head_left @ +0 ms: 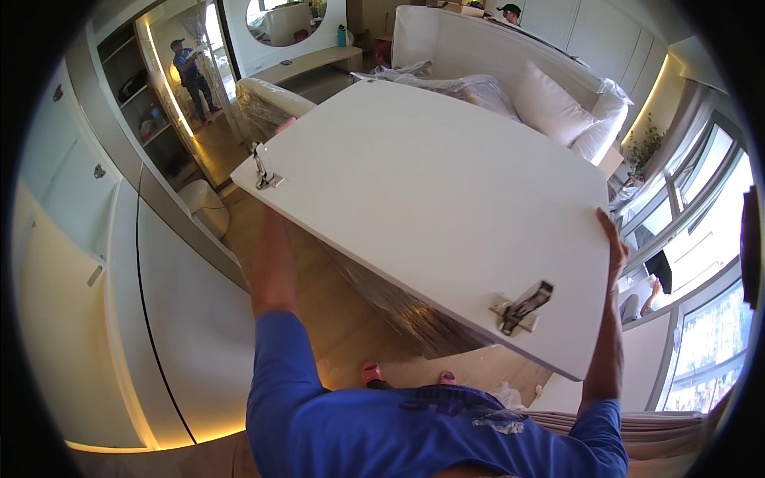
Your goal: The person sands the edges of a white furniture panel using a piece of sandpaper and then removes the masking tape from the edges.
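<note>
A large white cabinet door (430,199) spans the middle of the view, tilted, between my two hands. Two metal hinges are fixed along its near edge: a hinge (264,169) at the left corner and a second hinge (522,309) at the near right. My right hand (615,243) is closed on the door's right edge, its fingertips showing at the rim. At the far left edge, my left hand (285,125) grips the door from below; only a bit of it shows, the rest hidden under the panel.
A plastic-wrapped sofa (446,40) with a pillow (550,103) stands ahead. Plastic-covered furniture (398,299) lies below the door. An open cabinet (76,167) is at left, windows (709,231) at right. A person (193,76) appears at far left, another (510,13) behind the sofa.
</note>
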{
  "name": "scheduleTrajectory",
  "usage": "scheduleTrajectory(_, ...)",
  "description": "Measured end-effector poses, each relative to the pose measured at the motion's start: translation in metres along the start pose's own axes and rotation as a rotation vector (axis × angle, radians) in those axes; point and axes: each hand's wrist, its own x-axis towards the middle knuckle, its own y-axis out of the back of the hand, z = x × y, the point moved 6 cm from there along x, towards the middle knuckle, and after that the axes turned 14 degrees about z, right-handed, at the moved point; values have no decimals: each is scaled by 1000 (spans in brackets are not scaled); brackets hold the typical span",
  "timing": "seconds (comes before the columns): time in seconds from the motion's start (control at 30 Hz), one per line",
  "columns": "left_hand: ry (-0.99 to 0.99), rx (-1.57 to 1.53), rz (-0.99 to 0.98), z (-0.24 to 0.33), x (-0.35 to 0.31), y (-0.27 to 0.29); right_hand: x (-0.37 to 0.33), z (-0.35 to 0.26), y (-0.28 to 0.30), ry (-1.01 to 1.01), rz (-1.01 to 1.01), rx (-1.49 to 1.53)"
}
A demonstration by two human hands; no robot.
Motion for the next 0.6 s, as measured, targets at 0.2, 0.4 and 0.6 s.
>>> scheduleTrajectory(0.2, -103, 124, -55, 88, 104, -2, 112, -9, 38, 122, -73, -182)
scheduleTrajectory(0.4, -158, 290, 99, 222, 217, -20, 199, 22, 79, -128, -109, -227)
scheduleTrajectory(0.6, -48, 154, -51, 302, 327, -7, 199, -6, 81, -484, -327, -135)
